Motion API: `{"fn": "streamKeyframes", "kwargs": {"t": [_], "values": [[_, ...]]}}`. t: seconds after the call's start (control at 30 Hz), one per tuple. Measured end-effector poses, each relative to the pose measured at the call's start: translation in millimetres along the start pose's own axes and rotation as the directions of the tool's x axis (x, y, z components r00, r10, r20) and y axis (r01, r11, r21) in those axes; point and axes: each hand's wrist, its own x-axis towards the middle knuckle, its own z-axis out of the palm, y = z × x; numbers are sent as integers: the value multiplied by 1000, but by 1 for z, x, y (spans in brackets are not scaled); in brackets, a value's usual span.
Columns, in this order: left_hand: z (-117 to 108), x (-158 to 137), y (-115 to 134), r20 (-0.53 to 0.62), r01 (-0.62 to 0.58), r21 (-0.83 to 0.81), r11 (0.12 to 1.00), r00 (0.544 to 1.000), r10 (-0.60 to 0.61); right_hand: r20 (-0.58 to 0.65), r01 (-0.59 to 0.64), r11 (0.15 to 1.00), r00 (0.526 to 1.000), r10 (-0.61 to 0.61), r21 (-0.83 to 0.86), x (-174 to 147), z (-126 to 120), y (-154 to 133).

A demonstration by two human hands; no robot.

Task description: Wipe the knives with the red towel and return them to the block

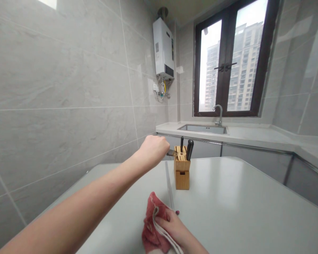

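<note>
My left hand, arm stretched out, is closed in a fist around a knife. Only a short stretch of the knife's metal blade shows, beside the top of a wooden knife block; its handle is hidden in my fist. I cannot tell whether the tip is inside a slot. Two black-handled tools stand in the block, one with a thick handle leaning right. Lower down, my right hand grips a crumpled red towel with a pale edge, thumb on top.
The block stands on a pale glossy table with a seam. A small dark red round thing lies by my right hand. Behind are a counter with a sink and faucet. A tiled wall rises at left.
</note>
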Motion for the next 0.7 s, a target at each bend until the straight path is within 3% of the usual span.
{"fn": "streamKeyframes", "kwargs": {"t": [0.23,0.43,0.57,0.7], "values": [[-23,13,8,52,8,-1,1000,999,-8,10,-13,1000,1000,13,3,-3,7,-14],[-36,22,20,99,6,-18,1000,995,-4,-74,-44,999,996,42,-25,-3,-1,-1],[-36,36,25,108,17,-32,999,994,-14,-123,-55,994,991,44,-95,-2,-6,7],[-25,54,28,98,19,-107,994,995,-9,-95,-49,993,995,38,-107,-2,-6,5]]}}
